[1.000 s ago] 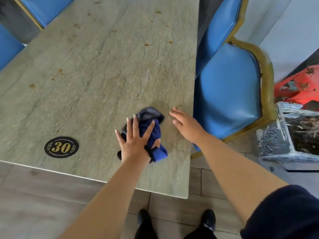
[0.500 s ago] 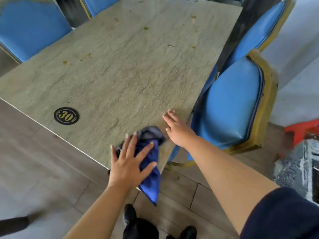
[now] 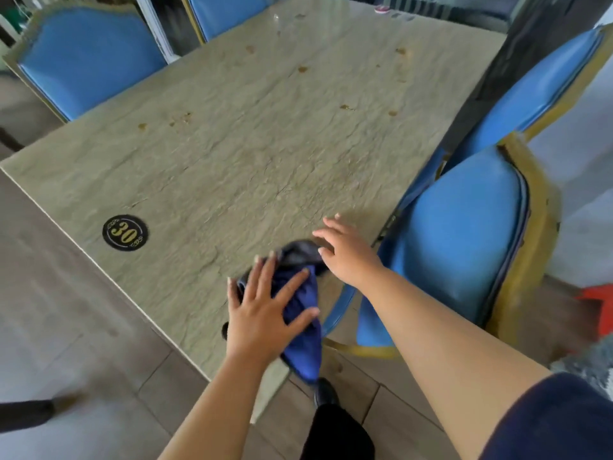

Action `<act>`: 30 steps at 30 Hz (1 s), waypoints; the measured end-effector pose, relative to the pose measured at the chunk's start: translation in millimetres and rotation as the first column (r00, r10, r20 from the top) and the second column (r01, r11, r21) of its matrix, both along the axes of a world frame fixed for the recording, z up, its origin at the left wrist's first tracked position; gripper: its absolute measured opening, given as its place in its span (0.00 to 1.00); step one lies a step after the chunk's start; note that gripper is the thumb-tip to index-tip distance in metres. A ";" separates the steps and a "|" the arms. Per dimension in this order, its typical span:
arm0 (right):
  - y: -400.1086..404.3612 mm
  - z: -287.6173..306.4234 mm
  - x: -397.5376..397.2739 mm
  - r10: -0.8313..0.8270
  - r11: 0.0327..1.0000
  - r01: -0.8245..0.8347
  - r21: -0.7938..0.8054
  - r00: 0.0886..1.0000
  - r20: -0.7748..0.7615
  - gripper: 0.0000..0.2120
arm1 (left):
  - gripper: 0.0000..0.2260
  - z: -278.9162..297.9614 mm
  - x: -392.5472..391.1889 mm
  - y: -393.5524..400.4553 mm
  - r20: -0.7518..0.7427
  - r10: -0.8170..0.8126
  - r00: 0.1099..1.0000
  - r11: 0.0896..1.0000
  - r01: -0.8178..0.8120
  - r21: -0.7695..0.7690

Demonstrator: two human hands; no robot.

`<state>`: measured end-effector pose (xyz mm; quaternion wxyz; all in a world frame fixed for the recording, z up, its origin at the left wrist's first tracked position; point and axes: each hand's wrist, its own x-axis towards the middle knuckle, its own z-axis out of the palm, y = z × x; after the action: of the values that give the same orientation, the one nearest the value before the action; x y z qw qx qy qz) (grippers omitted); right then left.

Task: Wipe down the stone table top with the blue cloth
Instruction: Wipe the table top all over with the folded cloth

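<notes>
Stone table top (image 3: 258, 151) — grey-green, spotted brown. Blue cloth (image 3: 300, 313) lies bunched at its near corner, one end hanging off. Left hand (image 3: 265, 313) presses it with fingers spread flat; right hand (image 3: 345, 250) rests beside it — open, holding nothing.

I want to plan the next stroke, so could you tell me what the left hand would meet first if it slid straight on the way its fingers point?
Probably nothing soon: the left hand presses the blue cloth flat, fingers aimed up the table top. Bare stone lies ahead, then small brown stains further up.

Stone table top (image 3: 265, 144) – brown spots scattered toward twelve o'clock, black round "30" badge (image 3: 125, 232) at nine, blue cloth (image 3: 300, 313) bunched at the six o'clock corner, one end hanging off
</notes>
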<state>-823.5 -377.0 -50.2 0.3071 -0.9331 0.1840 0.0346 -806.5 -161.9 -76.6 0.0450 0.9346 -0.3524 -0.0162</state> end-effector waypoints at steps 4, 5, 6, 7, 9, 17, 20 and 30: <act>-40.6 7.2 22.7 -0.077 0.997 0.076 -0.013 0.991 -0.113 0.23 | 0.32 10.9 73.6 -52.8 -0.122 0.379 0.917 0.925 -0.380 0.020; -51.8 8.7 28.5 -0.067 0.996 0.059 -0.059 0.987 -0.147 0.23 | 0.33 13.1 87.8 -67.0 -0.145 0.425 0.894 0.905 -0.422 0.048; -63.1 10.2 33.5 -0.050 0.994 0.032 -0.108 0.985 -0.162 0.22 | 0.33 15.1 96.9 -79.7 -0.158 0.446 0.881 0.895 -0.440 0.077; -74.7 10.7 38.7 -0.037 0.992 0.017 -0.129 0.987 -0.158 0.22 | 0.33 14.4 99.5 -91.4 -0.166 0.443 0.881 0.896 -0.433 0.095; -95.1 11.2 48.4 -0.031 0.993 0.015 -0.116 0.990 -0.138 0.23 | 0.32 9.2 80.8 -110.5 -0.131 0.344 0.930 0.938 -0.335 0.084; -126.6 13.5 84.1 -0.001 0.984 -0.032 -0.173 0.983 -0.185 0.24 | 0.30 2.6 53.9 -118.3 0.027 0.057 0.998 0.998 -0.058 0.029; -151.1 19.6 103.8 0.089 0.951 -0.173 -0.257 0.947 -0.309 0.26 | 0.31 9.9 113.1 -135.6 -0.082 0.341 0.937 0.939 -0.335 0.074; -197.1 19.4 139.7 0.358 0.881 -0.461 -0.107 0.798 -0.485 0.30 | 0.32 3.1 12.7 -212.9 0.010 0.357 0.934 0.934 -0.357 -0.027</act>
<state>-683.8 -574.0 -30.8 0.1361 -0.9445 0.0454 0.2957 -793.9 -374.8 -73.5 0.0563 0.9825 -0.1774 0.0038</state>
